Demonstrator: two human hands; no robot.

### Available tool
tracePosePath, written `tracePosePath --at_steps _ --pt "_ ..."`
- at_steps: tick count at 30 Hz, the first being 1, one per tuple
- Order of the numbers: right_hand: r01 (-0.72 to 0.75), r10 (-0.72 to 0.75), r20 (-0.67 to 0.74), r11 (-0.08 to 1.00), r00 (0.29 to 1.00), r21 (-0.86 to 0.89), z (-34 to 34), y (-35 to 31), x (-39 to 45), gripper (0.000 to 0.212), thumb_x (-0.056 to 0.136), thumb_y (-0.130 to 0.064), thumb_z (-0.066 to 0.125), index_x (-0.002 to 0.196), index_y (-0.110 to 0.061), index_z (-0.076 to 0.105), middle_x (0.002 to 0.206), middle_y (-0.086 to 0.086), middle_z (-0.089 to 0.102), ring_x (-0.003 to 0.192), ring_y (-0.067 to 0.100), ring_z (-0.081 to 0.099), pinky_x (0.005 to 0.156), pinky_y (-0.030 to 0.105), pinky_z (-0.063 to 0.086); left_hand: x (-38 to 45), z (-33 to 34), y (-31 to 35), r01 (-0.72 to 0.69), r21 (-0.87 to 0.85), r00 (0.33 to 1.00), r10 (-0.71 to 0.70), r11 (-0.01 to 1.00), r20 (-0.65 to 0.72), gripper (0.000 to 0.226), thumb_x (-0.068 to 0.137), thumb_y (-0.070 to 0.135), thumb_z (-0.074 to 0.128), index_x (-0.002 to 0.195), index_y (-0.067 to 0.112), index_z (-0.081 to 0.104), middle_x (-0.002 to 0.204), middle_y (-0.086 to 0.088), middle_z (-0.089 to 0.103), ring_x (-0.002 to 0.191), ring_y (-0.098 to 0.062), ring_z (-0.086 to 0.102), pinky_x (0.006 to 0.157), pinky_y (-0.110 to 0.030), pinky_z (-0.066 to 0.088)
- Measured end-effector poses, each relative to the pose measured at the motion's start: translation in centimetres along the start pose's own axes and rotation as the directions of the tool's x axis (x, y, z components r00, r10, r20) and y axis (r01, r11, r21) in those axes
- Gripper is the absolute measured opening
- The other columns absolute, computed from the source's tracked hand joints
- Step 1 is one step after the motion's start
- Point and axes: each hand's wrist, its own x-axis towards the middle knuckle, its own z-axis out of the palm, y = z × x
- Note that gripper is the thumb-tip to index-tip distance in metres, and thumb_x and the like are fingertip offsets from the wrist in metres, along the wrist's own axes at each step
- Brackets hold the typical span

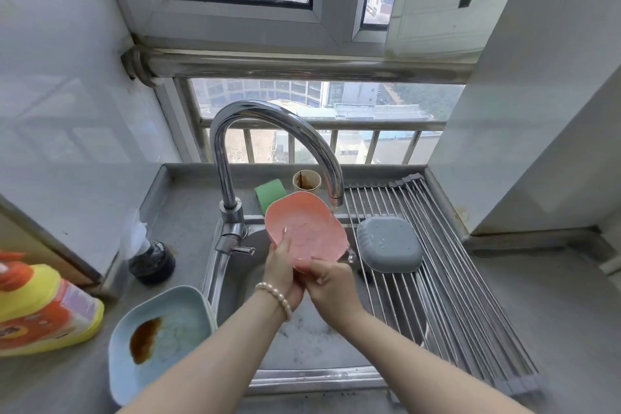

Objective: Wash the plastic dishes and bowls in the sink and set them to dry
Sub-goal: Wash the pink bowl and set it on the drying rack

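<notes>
A steel sink (235, 282) is sitting below a window, and everything here is being placed against it. Far to the left of the sink, a yellow and orange bottle (43, 309) is lying on the counter, its left part cut off by the frame edge and its label too blurred to read. Nearer the sink, a dark round object (152, 262) with crumpled clear plastic on top is standing by the wall; what it is cannot be made out. Touching the sink's left rim, a pale blue dish (158, 339) is holding a brown stain, with the left forearm covering its lower right corner. Over the sink, the left hand (284, 274), wearing a pearl bracelet, is gripping the near left edge of a pink dish (304, 230), thumb pressing on its inner face, other fingers hidden behind. The right hand (331, 282) is pinching the dish's near rim, fingers curled underneath and mostly out of sight. The dish is tilting toward the camera under the curved faucet (268, 141), water running onto its right edge. Behind the sink, a green sponge (268, 193) and a stained paper cup (306, 180) are partly hidden by the dish. Across the sink's right side, a grey dish (388, 244) is resting upside down on a metal roll-up rack (453, 279).
</notes>
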Motion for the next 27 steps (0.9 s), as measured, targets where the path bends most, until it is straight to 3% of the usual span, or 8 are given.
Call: tracePosePath --at_steps 4,8,11,14,18,22,25,27 --pt "0.321 -0.283 0.155 0.875 0.946 -0.363 -2.2 3.4 0.1 0.022 0.081 -0.038 0.059 0.082 -0.024 0.077 0.089 -0.009 0.075 0.085 0.008 0.070 0.088 0.043 0.053 0.3 -0.6 1.4 0.003 0.125 1.000 -0.004 0.992 0.005 0.050 0.099 0.049 0.036 0.128 0.009 0.051 0.113 -0.019 0.067 0.092 -0.037 0.067 0.062 -0.041 0.057" --pt "0.363 -0.167 0.345 0.667 0.924 -0.651 -3.7 4.2 0.8 0.045 0.088 -0.054 0.040 0.101 -0.025 0.073 0.110 -0.006 0.071 0.107 0.019 0.066 0.095 0.060 0.045 0.0 -1.1 2.5 0.086 0.201 0.996 -0.092 0.976 0.020 0.040 0.101 0.041 0.035 0.116 0.010 0.056 0.106 -0.018 0.066 0.091 -0.037 0.063 0.063 -0.046 0.055" --pt "0.344 -0.125 0.334 0.569 0.934 -0.747 -2.8 3.7 0.5 0.032 0.084 -0.031 0.052 0.103 -0.016 0.072 0.108 0.007 0.071 0.106 0.028 0.066 0.094 0.062 0.043 -0.3 -1.1 3.1 0.158 0.133 0.980 -0.172 0.978 0.104 0.026 0.098 0.019 0.042 0.112 0.004 0.058 0.094 -0.018 0.069 0.088 -0.035 0.063 0.072 -0.047 0.052" --pt "0.298 -0.194 0.231 0.727 0.953 -0.619 -1.7 2.6 0.5 0.030 0.056 0.000 0.050 0.073 -0.012 0.072 0.065 0.007 0.069 0.062 0.027 0.067 0.072 0.043 0.059 -0.8 -1.1 2.1 0.150 0.006 0.974 -0.149 0.989 0.171 0.027 0.087 0.002 0.046 0.112 -0.001 0.057 0.097 -0.020 0.067 0.087 -0.033 0.064 0.081 -0.042 0.052" --pt "0.176 -0.155 0.084 0.906 0.984 -0.384 -0.4 0.4 0.6 0.023 0.074 -0.017 0.050 0.074 -0.020 0.073 0.059 0.000 0.067 0.050 0.020 0.062 0.041 0.024 0.045 -0.5 -0.9 0.2 0.085 -0.048 0.984 -0.076 0.995 0.159 0.024 0.078 0.006 0.057 0.100 -0.001 0.058 0.092 -0.016 0.059 0.081 -0.028 0.060 0.075 -0.034 0.050" --pt "-0.028 0.038 0.083 0.992 0.996 -0.119 -1.3 0.7 0.0 0.036 0.089 -0.045 0.052 0.085 -0.020 0.077 0.075 -0.001 0.074 0.064 0.018 0.069 0.057 0.031 0.054 0.5 -0.8 0.9 -0.056 0.004 0.997 0.056 0.998 0.061 0.032 0.098 0.027 0.048 0.129 0.017 0.049 0.117 -0.018 0.062 0.104 -0.037 0.063 0.078 -0.054 0.056" --pt "0.180 -0.031 0.329 0.883 0.944 -0.433 -2.9 1.1 0.6 0.077 0.099 -0.061 0.012 0.087 -0.016 0.074 0.087 0.001 0.074 0.084 0.025 0.068 0.082 0.036 0.055 0.7 -1.1 1.7 -0.111 0.128 0.994 0.107 0.986 0.033 0.031 0.101 0.033 0.040 0.132 0.031 0.043 0.118 -0.014 0.061 0.103 -0.038 0.061 0.071 -0.055 0.056" --pt "0.185 0.190 0.475 0.750 0.859 -0.635 -3.5 0.2 1.7 0.110 0.082 -0.072 -0.018 0.122 -0.007 0.061 0.128 0.013 0.061 0.129 0.031 0.047 0.113 0.044 0.029 0.5 -1.1 1.7 -0.043 0.145 0.998 0.037 0.989 0.041 0.033 0.102 0.036 0.038 0.133 0.027 0.043 0.118 -0.015 0.063 0.097 -0.034 0.064 0.060 -0.045 0.057"
